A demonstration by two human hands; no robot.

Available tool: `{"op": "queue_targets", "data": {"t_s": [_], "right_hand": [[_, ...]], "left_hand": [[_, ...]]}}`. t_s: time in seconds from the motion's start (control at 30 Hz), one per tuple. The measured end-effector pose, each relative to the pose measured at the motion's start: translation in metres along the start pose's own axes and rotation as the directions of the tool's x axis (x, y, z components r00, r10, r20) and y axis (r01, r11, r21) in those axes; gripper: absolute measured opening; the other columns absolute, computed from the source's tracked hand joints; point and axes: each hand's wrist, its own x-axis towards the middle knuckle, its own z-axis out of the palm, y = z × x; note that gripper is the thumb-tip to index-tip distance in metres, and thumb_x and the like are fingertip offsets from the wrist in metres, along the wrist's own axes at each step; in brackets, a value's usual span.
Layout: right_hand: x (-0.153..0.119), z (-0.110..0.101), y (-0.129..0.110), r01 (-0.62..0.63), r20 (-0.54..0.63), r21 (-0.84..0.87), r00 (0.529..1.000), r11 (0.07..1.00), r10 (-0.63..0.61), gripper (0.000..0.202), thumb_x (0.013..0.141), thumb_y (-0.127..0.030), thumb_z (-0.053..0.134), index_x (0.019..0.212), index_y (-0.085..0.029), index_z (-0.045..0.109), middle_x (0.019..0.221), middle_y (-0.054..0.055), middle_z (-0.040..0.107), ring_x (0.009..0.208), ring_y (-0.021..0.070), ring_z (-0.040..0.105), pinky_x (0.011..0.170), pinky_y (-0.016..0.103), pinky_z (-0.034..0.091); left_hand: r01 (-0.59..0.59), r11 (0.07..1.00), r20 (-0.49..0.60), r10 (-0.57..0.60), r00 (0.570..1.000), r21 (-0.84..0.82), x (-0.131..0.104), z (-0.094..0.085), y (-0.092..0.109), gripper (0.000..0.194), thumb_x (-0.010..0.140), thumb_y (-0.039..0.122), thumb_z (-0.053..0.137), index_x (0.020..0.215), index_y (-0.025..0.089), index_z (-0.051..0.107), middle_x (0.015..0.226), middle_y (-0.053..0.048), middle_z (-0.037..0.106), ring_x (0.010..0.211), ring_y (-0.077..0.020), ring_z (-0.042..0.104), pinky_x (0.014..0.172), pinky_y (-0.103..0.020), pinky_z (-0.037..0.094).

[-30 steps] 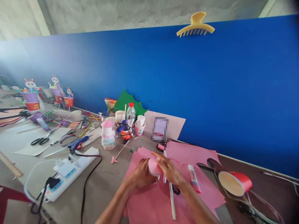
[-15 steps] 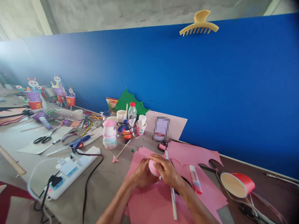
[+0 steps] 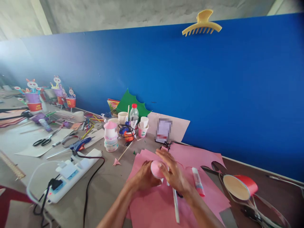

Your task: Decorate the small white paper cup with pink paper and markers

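A small paper cup with a pink paper cone (image 3: 156,169) on top is in my left hand (image 3: 145,175), whose fingers wrap round its side. My right hand (image 3: 173,171) lies against the right of the cone with its thumb on the pink surface and its other fingers stretched out. The cup's lower part is mostly hidden by my hands. Beneath them are pink paper sheets (image 3: 147,205). A white pen-like stick (image 3: 176,207) lies partly under my right hand, and a glue stick (image 3: 198,183) is to its right.
A stack of decorated cups with a pink cone top (image 3: 110,136) stands to the left. A power strip (image 3: 71,177) with cords, a glue gun (image 3: 80,144) and scissors (image 3: 44,141) lie farther left. A red paper cup (image 3: 242,186) rests on its side at right.
My right hand has lifted and spread its fingers, so more of the pink cone shows. The left hand keeps its hold on the cup.
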Motion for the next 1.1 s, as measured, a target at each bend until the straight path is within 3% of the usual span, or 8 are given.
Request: {"op": "queue_targets", "data": {"t_s": [0.27,0.7,0.83,0.93,1.1], "right_hand": [[-0.006,0.023,-0.002,0.072,0.026,-0.188,0.997,0.980,-0.068,0.038,0.088,-0.029,0.064,0.125,-0.021,0.068,0.130,0.012,0.068,0.133,0.0370,0.052,0.110,0.061,0.040],[-0.004,0.025,-0.004,0.074,0.016,-0.204,0.997,0.976,-0.072,0.033,0.083,-0.020,0.064,0.116,-0.020,0.068,0.119,0.013,0.072,0.120,0.0335,0.062,0.107,0.058,0.042],[-0.005,0.025,0.001,0.080,0.016,-0.178,0.997,0.981,-0.078,0.036,0.087,-0.029,0.063,0.122,-0.020,0.065,0.124,0.014,0.070,0.122,0.0337,0.061,0.108,0.058,0.042],[-0.007,0.018,0.010,0.011,-0.015,-0.153,1.000,0.988,-0.014,0.059,0.088,-0.046,0.062,0.139,-0.019,0.053,0.142,0.017,0.058,0.133,0.0359,0.052,0.109,0.057,0.042],[-0.007,0.006,0.017,-0.101,0.008,-0.104,0.995,0.989,0.102,0.077,0.086,-0.059,0.060,0.149,-0.020,0.041,0.150,0.018,0.049,0.139,0.0380,0.045,0.110,0.056,0.043]], "left_hand": [[-0.120,0.992,0.000,0.120,0.993,-0.022,0.003,0.005,-0.010,0.053,0.062,0.007,0.064,0.112,0.020,0.064,0.107,-0.006,0.071,0.101,-0.0247,0.064,0.100,-0.038,0.048],[-0.129,0.991,0.008,0.129,0.992,-0.026,0.006,0.011,-0.020,0.051,0.062,0.010,0.066,0.111,0.019,0.063,0.114,-0.007,0.068,0.104,-0.0256,0.063,0.102,-0.041,0.047],[-0.105,0.994,0.001,0.106,0.994,-0.009,0.006,0.011,-0.017,0.038,0.063,0.015,0.068,0.100,0.021,0.066,0.104,-0.005,0.071,0.096,-0.0244,0.064,0.098,-0.038,0.049],[-0.064,0.996,-0.027,0.062,0.998,-0.058,0.004,0.010,-0.015,0.025,0.063,0.019,0.070,0.088,0.020,0.066,0.092,-0.004,0.072,0.085,-0.0224,0.065,0.087,-0.034,0.052],[0.003,0.956,-0.105,-0.035,0.994,-0.295,0.003,0.013,-0.023,0.036,0.062,0.023,0.074,0.097,0.020,0.065,0.097,-0.005,0.073,0.083,-0.0228,0.067,0.072,-0.031,0.055]]}}
